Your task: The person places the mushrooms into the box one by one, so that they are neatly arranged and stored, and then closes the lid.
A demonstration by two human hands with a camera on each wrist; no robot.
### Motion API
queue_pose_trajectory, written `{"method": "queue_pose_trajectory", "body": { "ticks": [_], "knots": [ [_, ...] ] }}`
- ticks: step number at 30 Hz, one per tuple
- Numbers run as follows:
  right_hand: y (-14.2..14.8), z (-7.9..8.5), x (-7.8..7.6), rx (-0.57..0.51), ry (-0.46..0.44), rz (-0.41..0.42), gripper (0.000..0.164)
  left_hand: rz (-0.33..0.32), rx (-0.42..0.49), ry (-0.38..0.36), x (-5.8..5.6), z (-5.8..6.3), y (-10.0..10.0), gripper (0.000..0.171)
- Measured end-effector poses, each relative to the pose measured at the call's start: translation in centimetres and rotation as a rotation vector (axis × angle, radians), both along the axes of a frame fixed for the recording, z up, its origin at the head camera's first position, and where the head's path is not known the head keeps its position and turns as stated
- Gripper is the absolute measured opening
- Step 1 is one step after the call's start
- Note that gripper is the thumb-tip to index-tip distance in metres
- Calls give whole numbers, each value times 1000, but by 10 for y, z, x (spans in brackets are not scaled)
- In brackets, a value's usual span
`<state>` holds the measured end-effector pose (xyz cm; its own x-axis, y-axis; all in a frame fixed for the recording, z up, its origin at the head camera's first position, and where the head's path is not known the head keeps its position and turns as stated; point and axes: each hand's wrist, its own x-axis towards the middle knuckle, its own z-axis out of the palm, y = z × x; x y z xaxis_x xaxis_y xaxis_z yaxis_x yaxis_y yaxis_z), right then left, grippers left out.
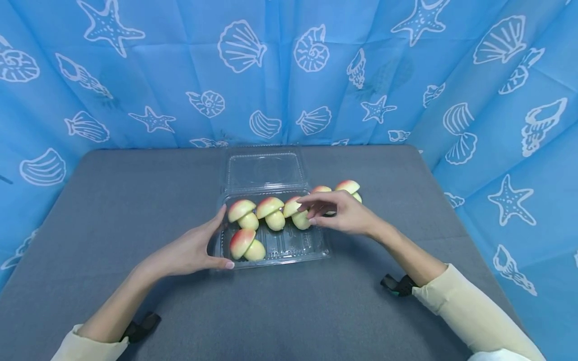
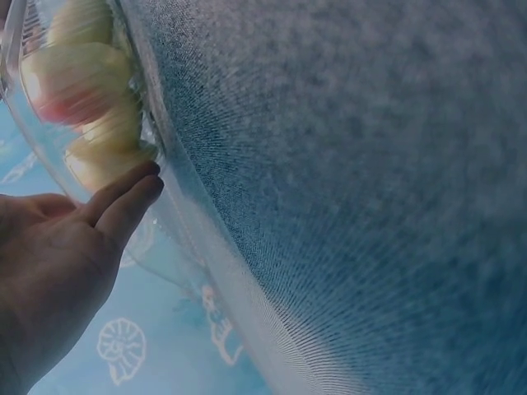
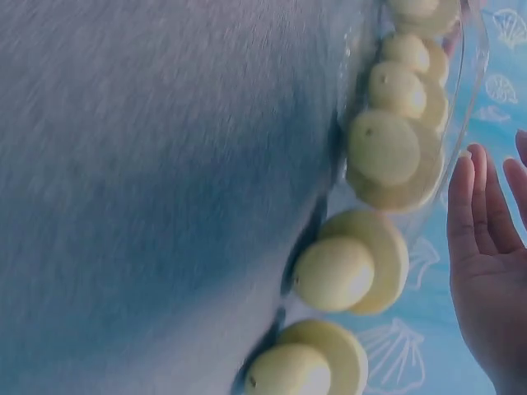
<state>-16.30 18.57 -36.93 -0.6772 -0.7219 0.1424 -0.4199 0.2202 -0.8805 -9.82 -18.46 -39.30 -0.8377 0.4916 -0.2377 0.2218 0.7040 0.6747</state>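
A clear plastic clamshell box (image 1: 289,260) holds several mushroom-shaped pieces (image 1: 269,208), pale yellow with red-tinted caps: a row along the back and one at the front left. My left hand (image 1: 191,250) spans the box's left side, thumb by the front corner, fingers straight along the edge. Over the box's right end hovers my right hand (image 1: 345,213), fingers loosely bent around nothing, just above the rightmost mushroom (image 1: 300,220) of the row. In the right wrist view that mushroom (image 3: 384,152) sits inside the wall, apart from the fingers.
Two more mushrooms, one (image 1: 321,189) partly hidden behind my right hand and another (image 1: 347,187) farther right, lie outside the box. Its lid (image 1: 265,168) is folded back toward the far table edge. A blue shell-print curtain (image 1: 280,75) surrounds the grey table (image 1: 149,200).
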Motion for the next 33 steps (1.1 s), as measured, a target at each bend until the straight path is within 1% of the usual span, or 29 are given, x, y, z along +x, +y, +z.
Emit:
{"method": "queue_pose_trajectory", "body": {
  "ticks": [4,8,11,13,17,20,27,33],
  "knots": [
    [11,2,-5,8,13,-18,43,3,2,8,0,-1,0,126],
    [21,4,-12,12,87,-34,42,4,4,14,0,0,-1,125],
    [28,5,-15,16,119,-54,44,5,2,17,0,0,-1,125],
    [32,6,-16,24,113,-76,45,5,2,19,0,0,-2,125],
    [41,8,-19,18,69,-110,46,11,4,16,0,0,-2,126],
    [47,7,-23,6,61,-126,46,12,8,12,0,0,-3,126],
    [62,0,-31,-35,92,-172,43,9,13,13,0,0,-4,126],
    [71,-1,-37,-61,102,-194,42,7,5,22,-1,-1,-4,126]
  ]
}}
